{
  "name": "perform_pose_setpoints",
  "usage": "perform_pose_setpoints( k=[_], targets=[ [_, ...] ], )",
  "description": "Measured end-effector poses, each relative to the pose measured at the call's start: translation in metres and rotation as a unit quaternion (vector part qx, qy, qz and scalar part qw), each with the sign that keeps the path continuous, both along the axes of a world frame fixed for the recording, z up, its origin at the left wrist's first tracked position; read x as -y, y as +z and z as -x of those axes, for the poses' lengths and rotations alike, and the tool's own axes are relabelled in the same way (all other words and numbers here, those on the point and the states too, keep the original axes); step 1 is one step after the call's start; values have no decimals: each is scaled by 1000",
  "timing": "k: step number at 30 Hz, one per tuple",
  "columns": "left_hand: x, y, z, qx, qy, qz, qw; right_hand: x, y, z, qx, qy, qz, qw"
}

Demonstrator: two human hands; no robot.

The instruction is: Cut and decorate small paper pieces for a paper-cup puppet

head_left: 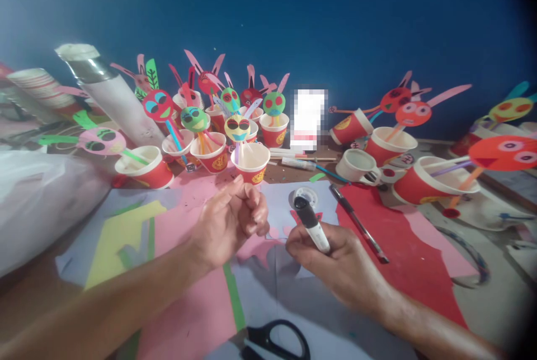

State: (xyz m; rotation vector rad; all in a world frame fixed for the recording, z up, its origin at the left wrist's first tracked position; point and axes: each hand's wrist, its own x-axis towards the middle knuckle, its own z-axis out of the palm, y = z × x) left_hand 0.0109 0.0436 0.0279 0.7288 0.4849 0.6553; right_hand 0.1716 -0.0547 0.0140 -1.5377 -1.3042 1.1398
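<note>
My right hand (339, 265) is closed around a marker (315, 228) with a white barrel and a black end pointing up and away. Beyond it lies a roll of clear tape (305, 197), with small red and pink paper cutouts partly hidden by the hand. My left hand (235, 217) hovers over the papers, fingers loosely curled, with nothing visible in it. Beneath my hands are a pale blue-grey sheet (274, 293), a pink sheet (188, 293) and a red sheet (403, 259). A pen (359, 223) rests on the red sheet.
Black-handled scissors (279, 340) lie at the near edge. Several red-and-white paper cups (250, 161) with paper faces on strips line the back. A white mug (356, 165) stands right of centre. A plastic bag (46, 209) is at left, near a leaning cylinder (119, 100). Behind is a blue wall (268, 8).
</note>
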Motion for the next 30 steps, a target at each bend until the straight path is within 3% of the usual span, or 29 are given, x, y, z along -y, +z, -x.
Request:
perform_pose_setpoints(
  k=[3, 6, 8, 11, 14, 17, 20, 25, 30],
  targets=[
    [-5, 8, 13, -79, 26, -147, 986, 0, 1, -2, 2, -3, 2, 1000],
    [-8, 26, 21, -183, -12, -323, 928, -1, 2, -4, -3, 1, 10, 1000],
    [-11, 40, 19, -178, -21, -365, 914, -2, 2, -4, -20, 0, 14, 1000],
    [-18, 48, 7, -49, 62, -302, 950, -2, 1, -4, -44, 5, 0, 999],
    [-22, 33, -3, -15, 102, -217, 971, 2, 1, -2, -31, 48, -27, 998],
    [-20, 10, -5, -45, 98, -187, 976, 7, 2, 3, 21, 140, -48, 989],
    [-16, -2, -5, -58, 78, -171, 980, 10, 2, 11, 85, 221, -35, 971],
    [-17, 0, -7, -15, 56, -124, 991, 11, -1, 22, 139, 254, 22, 957],
    [-27, 3, -6, 20, 63, -27, 997, 11, -1, 26, 173, 262, 29, 949]
  ],
)
